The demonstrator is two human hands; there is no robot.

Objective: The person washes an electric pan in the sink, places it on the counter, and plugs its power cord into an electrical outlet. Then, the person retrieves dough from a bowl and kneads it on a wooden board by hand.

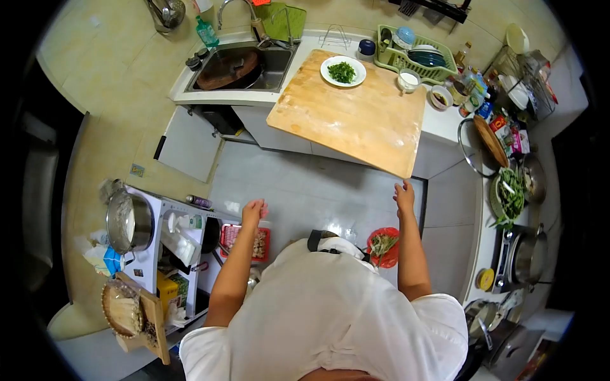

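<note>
My left hand is raised over the floor, left of my body, its fingers curled together; whether something small is in it I cannot make out. My right hand is held just below the near right corner of a large wooden board, fingers slightly bent and apart, with nothing seen in it. Pale floury smears mark the board. On it stand a white plate of chopped greens and, near the right edge, a small cup of white contents.
A sink holding a large brown lid-like object is at the back left. A green dish rack stands behind the board. Pots and a vegetable basket line the right counter. Left, a steel pot tops a shelf. Red containers are low down.
</note>
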